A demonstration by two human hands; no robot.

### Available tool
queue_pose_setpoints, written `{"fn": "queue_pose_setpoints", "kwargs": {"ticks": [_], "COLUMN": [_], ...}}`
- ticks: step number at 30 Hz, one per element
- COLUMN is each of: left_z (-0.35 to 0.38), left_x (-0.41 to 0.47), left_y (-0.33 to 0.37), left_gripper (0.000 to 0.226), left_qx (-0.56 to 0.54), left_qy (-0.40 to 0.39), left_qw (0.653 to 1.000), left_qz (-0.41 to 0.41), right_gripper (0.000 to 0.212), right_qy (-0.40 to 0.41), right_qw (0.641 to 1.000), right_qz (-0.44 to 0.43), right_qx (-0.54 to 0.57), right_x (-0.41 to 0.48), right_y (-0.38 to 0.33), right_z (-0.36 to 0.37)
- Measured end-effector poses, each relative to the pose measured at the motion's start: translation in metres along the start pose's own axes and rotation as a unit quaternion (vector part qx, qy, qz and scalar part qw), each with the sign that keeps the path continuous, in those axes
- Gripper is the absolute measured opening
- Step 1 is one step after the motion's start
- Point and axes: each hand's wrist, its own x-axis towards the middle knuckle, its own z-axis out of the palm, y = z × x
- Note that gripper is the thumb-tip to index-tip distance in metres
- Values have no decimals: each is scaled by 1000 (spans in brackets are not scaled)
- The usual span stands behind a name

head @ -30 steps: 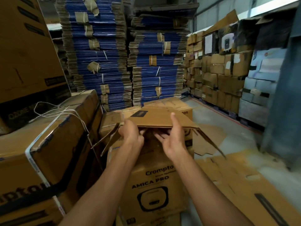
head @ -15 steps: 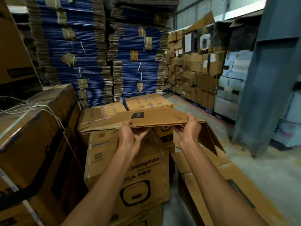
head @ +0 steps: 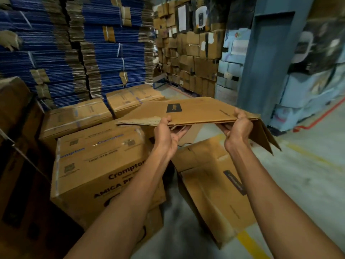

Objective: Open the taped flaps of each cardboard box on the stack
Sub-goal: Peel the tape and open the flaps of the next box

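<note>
Left hand (head: 164, 136) and right hand (head: 238, 128) each grip the flattened cardboard box (head: 196, 111)'s near edge; sealed Crompton box (head: 97, 165) sits left.

Concrete floor (head: 308, 184), blue steel column (head: 270, 53)

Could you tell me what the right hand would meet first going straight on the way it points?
The right hand grips the flattened carton; past that, the way looks free as far as the far stacked cartons, though depth is unclear.
</note>
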Motion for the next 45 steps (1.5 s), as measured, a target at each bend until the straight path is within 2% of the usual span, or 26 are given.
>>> {"fn": "queue_pose_setpoints", "kwargs": {"ticks": [5,8,11,14,19,24,28,30,33,34,38,41,44,45], "left_z": [9,1,-12,-28,-62,-113,-168,-198,-233,-242,-281,-294,-300,-301], "left_x": [25,37,51,68,92,118,123,118,103,97,76,68,67,67], "left_y": [-73,-112,-147,-181,-232,-298,-366,-403,-449,-462,-510,-540,-555,-555], "left_gripper": [22,17,24,22,14,23,33,45,79,83,62,58,28,28], "left_qx": [-28,-34,-53,-47,-28,-35,-25,-36,-51,-48,-30,-54,-36,-15], "left_qy": [6,35,67,108,148,185,249,282,313,317,368,371,343,317], "left_qw": [998,995,991,985,978,967,946,932,918,916,892,880,858,844], "left_qz": [-59,-83,-104,-123,-146,-173,-208,-224,-237,-242,-261,-292,-381,-433], "right_gripper": [6,9,18,6,6,8,11,8,7,7,4,4,11,13], "right_qy": [15,15,17,16,9,21,51,63,96,111,184,229,225,221], "right_qw": [999,998,997,994,990,985,975,967,950,944,911,890,889,888], "right_qz": [8,21,44,71,106,134,172,200,239,251,298,301,314,324], "right_qx": [-28,-50,-63,-77,-89,-106,-133,-147,-175,-183,-217,-257,-244,-238], "right_x": [52,85,117,149,198,233,254,261,265,265,268,277,288,290], "right_y": [-20,-16,-4,16,54,98,143,167,198,208,239,252,255,252], "right_z": [-51,-80,-106,-130,-170,-217,-278,-315,-372,-392,-452,-474,-481,-480]}}
